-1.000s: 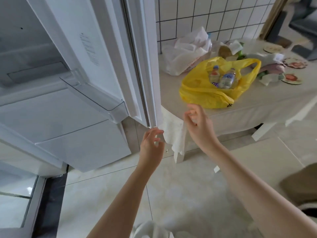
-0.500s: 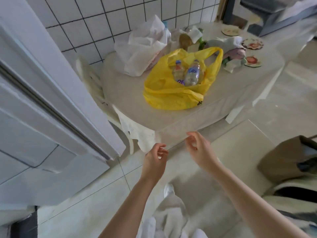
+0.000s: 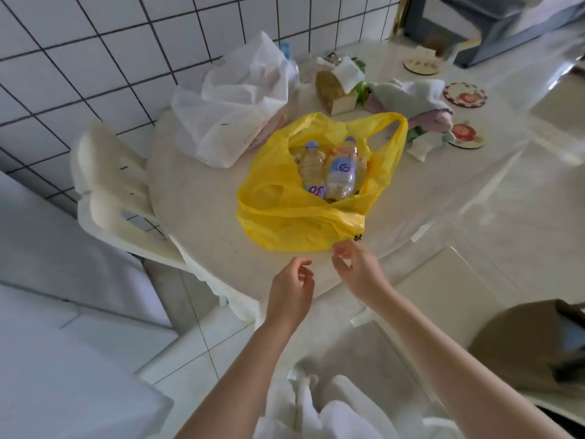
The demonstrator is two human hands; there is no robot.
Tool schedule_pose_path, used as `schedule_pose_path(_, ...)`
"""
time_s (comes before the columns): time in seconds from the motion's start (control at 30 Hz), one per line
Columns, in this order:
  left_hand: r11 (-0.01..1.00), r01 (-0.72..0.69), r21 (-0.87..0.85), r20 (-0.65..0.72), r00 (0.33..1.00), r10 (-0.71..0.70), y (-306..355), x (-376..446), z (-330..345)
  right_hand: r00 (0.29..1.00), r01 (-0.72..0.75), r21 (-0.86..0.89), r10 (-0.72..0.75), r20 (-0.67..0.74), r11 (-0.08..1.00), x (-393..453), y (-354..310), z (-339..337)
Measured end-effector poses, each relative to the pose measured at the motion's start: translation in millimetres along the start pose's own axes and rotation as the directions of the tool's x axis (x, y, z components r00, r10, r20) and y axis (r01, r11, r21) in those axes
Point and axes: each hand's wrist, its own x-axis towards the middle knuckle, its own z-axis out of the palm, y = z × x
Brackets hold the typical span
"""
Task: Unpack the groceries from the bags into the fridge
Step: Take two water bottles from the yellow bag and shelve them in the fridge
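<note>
Still early, by the look of it: the white bag [image 3: 235,99] at upper centre remains full on the table [image 3: 202,236], and the yellow bag [image 3: 304,223] at centre still holds two bottles [image 3: 329,172]. Below it, the left hand [image 3: 289,299] and the right hand [image 3: 357,269] hover, fingers loosely spread and empty, the right just beside the yellow bag's near edge.

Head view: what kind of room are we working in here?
Most likely a home kitchen or dining corner: white tiled wall, a covered table holding a yellow bag of bottles, and a white plastic chair beside it.
</note>
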Motion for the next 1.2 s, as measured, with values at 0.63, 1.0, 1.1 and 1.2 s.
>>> schedule_pose_path(0.63, 0.908, -0.056, 0.415, -0.19, 0.971, 0.147, 59.0, 177.9, 40.9, 0.865, 0.416, -0.213, -0.313, 0.392, 0.884, 190.5, 28.3, -48.6)
schedule_pose_path(1.0, 0.665, -0.094, 0.74, 0.074, 0.996, 0.059, 43.8, 200.4, 16.1, 0.731, 0.578, -0.33, -0.295, 0.615, 0.746, 205.8, 41.0, -35.4)
schedule_pose_path(1.1, 0.623, -0.071, 0.779, 0.095, 0.995, -0.005, 37.8, 188.6, 6.6, 0.656, 0.665, -0.26, -0.381, 0.651, 0.701, 196.2, 48.0, -37.4)
schedule_pose_path(1.2, 0.585, -0.063, 0.808, 0.083, 0.997, -0.008, 19.9, 175.8, -2.9, 0.563, 0.735, -0.13, -0.493, 0.664, 0.665, 178.3, 58.0, -41.7)
